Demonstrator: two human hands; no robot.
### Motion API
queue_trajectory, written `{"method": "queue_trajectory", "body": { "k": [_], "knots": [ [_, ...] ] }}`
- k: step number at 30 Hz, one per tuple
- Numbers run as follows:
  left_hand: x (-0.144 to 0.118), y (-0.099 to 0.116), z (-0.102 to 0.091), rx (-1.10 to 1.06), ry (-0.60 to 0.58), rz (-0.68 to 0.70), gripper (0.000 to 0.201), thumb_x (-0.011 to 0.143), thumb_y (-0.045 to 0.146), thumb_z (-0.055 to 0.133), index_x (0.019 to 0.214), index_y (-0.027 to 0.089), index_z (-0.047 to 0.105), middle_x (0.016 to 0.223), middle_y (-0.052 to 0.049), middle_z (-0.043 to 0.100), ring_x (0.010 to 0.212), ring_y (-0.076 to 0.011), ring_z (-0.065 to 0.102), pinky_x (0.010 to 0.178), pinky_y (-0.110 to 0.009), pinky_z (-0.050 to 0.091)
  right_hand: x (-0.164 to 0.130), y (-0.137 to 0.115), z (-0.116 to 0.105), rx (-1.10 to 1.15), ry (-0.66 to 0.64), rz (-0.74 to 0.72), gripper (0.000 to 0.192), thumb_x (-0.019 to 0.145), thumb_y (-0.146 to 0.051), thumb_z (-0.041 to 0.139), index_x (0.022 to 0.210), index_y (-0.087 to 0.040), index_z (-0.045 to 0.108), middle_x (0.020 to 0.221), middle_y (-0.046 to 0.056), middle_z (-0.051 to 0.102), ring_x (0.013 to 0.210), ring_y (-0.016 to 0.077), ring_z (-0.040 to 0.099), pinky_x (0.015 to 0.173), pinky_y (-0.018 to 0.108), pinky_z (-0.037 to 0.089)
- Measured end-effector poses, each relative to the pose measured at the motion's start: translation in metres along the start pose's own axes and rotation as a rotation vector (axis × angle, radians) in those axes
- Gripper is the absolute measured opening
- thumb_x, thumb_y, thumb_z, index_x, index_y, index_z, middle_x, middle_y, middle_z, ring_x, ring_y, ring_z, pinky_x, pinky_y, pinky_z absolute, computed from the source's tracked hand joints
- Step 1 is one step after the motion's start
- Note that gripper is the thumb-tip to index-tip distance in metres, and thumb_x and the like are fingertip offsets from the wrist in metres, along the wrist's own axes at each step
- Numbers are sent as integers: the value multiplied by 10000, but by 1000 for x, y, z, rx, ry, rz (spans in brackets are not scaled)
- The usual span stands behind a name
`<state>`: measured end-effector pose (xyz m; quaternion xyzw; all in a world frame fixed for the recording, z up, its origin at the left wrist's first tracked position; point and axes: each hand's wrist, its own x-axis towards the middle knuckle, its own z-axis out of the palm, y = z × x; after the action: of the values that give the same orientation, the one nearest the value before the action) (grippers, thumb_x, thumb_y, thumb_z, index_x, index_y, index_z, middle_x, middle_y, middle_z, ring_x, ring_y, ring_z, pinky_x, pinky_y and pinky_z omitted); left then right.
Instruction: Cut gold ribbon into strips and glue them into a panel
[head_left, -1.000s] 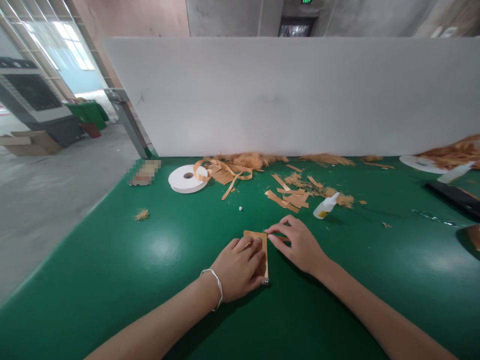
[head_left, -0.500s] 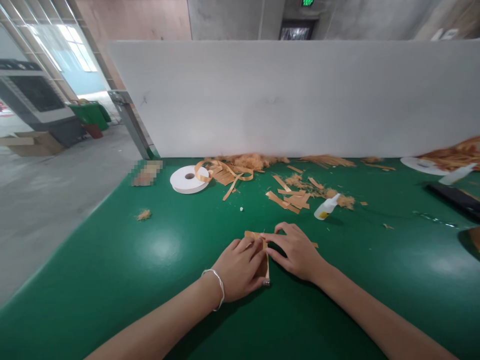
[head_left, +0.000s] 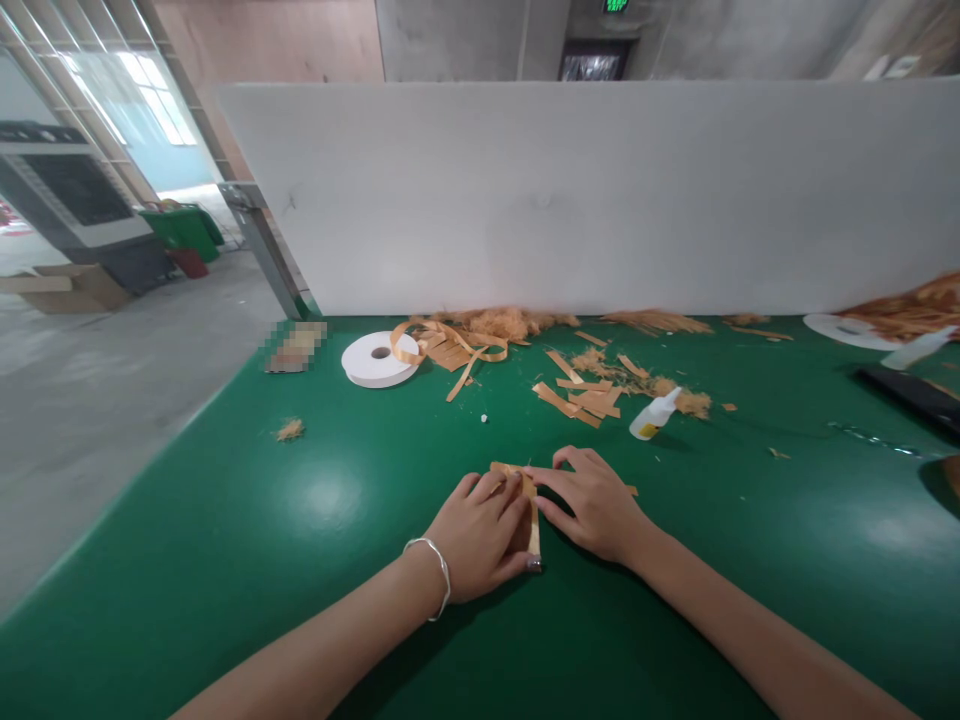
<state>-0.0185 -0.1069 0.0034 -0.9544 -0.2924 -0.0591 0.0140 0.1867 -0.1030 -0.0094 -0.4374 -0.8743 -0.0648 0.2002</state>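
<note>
Left hand (head_left: 480, 535) lies flat, pinning the thin, light, bendy tan strip (head_left: 531, 505), whose far edge the right hand (head_left: 592, 505) fingertips press.

Glossy green counter (head_left: 315, 520), smooth, with soft glare patches. Thin tan veneer piece (head_left: 529, 500), wood-like, faintly shiny, pinned flat under left hand (head_left: 480, 535) and right hand (head_left: 592, 500). Matt wood-coloured strips (head_left: 585, 395) and fibrous shavings (head_left: 510, 322). White paper tape roll (head_left: 379, 359), matt. White plastic glue bottle (head_left: 654, 412), smooth. Polished metal bracelet (head_left: 437, 575). Matt white board (head_left: 600, 190).
</note>
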Motion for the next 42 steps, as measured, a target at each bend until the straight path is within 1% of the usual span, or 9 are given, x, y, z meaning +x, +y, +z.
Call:
{"method": "queue_trajectory", "body": {
  "k": [3,7,10,13,19,22,27,37,42],
  "knots": [
    [0,0,0,-1,6,-5,588,880,569,346,1223,110,478,1274,-142,517,1167,-285,411,945,-417,329,0,-2,-1,6,21,-18,376,916,-309,378,1091,-112,646,869,143,615,831,238,503,717,358,385],
    [0,0,1,-3,8,-1,582,879,571,350,1209,114,491,1274,-136,522,1161,-285,414,949,-414,327,-1,-4,0,2,28,-23,349,915,-295,392,1123,-147,628,907,126,634,860,237,500,724,353,365],
    [0,0,2,7,12,3,590,881,572,345,1225,111,479,1307,-138,498,1168,-286,409,954,-412,323,0,-5,3,-26,27,-48,364,920,-306,378,1109,-130,634,846,125,620,830,227,496,702,343,360],
    [0,0,2,17,15,3,593,876,576,354,1218,109,485,1305,-140,498,1166,-288,409,951,-411,325,0,-4,4,-29,62,-63,378,923,-309,373,1085,-100,643,786,118,596,785,219,487,669,336,353],
    [-1,1,3,10,15,-3,600,869,574,374,1222,102,488,1263,-142,527,1140,-288,426,938,-409,334,0,-4,1,-4,83,-13,362,918,-309,391,1087,-110,641,804,112,600,797,222,477,679,340,350],
    [-1,1,3,7,18,-2,593,865,571,387,1210,102,497,1257,-142,529,1135,-290,427,930,-407,338,-1,-5,0,3,74,-13,373,917,-313,395,1127,-106,622,838,118,615,822,227,479,690,343,350],
    [-1,0,3,14,30,3,569,866,565,390,1170,102,520,1268,-142,519,1122,-288,432,932,-406,338,-1,-6,5,29,8,-43,388,916,-322,404,1181,-107,589,893,120,636,850,231,487,698,344,339],
    [0,0,4,14,25,12,556,871,548,395,1169,95,516,1267,-142,518,1125,-290,430,927,-405,342,0,-6,7,48,-28,2,385,916,-325,400,1177,-121,596,817,107,612,822,234,498,686,343,350],
    [-2,-1,5,-10,18,5,597,880,552,363,1242,90,472,1296,-149,500,1165,-298,410,947,-417,327,-2,-2,6,110,37,77,380,915,-313,393,1191,-140,589,827,100,571,818,224,497,695,340,382]
  ]
}}
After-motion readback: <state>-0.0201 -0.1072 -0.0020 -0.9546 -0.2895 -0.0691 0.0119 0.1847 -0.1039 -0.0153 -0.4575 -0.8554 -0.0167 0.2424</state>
